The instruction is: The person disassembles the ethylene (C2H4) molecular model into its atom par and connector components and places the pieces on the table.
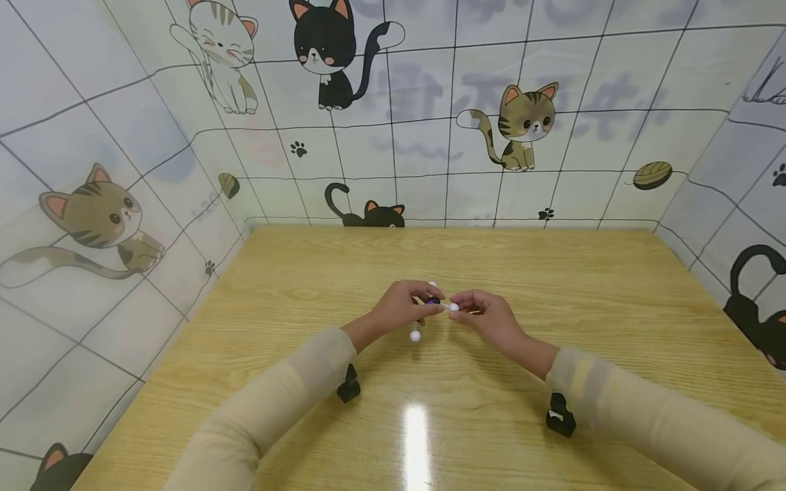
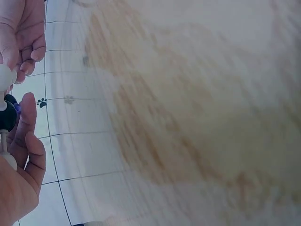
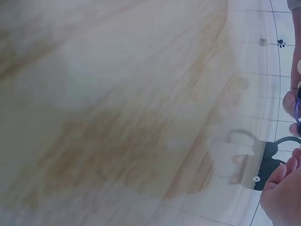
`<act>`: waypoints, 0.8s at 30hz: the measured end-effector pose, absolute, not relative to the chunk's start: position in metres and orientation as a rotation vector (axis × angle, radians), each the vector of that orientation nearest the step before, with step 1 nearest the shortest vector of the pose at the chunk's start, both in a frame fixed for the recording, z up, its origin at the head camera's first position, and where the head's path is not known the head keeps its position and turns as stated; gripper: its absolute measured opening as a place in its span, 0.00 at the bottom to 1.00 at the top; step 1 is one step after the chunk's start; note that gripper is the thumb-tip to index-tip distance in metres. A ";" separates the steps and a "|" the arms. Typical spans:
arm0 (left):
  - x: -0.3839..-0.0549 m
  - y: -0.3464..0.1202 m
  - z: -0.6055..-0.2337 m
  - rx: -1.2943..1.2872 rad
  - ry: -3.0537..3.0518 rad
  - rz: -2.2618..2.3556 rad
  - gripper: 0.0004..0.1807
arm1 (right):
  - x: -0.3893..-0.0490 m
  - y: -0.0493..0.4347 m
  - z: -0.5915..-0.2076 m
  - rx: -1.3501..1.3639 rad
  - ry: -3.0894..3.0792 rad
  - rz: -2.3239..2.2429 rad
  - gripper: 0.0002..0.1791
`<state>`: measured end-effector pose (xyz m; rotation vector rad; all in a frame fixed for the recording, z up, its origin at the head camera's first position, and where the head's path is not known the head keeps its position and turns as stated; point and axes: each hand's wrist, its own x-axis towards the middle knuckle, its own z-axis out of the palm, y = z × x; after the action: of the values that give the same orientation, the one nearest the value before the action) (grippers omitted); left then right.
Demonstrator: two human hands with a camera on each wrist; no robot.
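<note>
Over the middle of the table, my left hand [image 1: 399, 307] grips a small ball-and-stick model. Its dark centre ball [image 1: 434, 300] shows between thumb and fingers, with a bit of purple beside it. One white ball [image 1: 415, 336] sticks out below that hand; another white tip peeks out above. My right hand [image 1: 491, 319] pinches a white ball [image 1: 454, 307] at the model's right side, on a short pale rod. In the left wrist view the dark ball [image 2: 7, 117] and a white ball [image 2: 5, 77] appear at the left edge. The fingers partly hide the model.
A wood-grain table [image 1: 295, 266] lies under both hands, glossy with a light reflection near the front. Cat-print sheeting [image 1: 424, 150] rises behind it and on both sides. Black wrist devices [image 1: 348, 385] hang below the sleeves.
</note>
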<state>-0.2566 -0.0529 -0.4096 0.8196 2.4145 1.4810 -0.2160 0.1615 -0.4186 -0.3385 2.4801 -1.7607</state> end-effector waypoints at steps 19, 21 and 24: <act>-0.242 -0.056 -0.415 0.877 2.436 1.601 0.07 | -0.207 0.156 -0.418 -0.335 2.440 -1.877 0.20; -0.241 -0.056 -0.415 0.887 2.454 1.604 0.07 | -0.206 0.156 -0.417 -0.331 2.426 -1.895 0.20; -0.239 -0.056 -0.414 0.896 2.471 1.606 0.07 | -0.205 0.156 -0.416 -0.335 2.397 -1.920 0.20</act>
<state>-0.2393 -0.0556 -0.4140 0.8956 2.4706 1.6057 -0.2053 0.1560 -0.4163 -0.3346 2.3966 -1.9202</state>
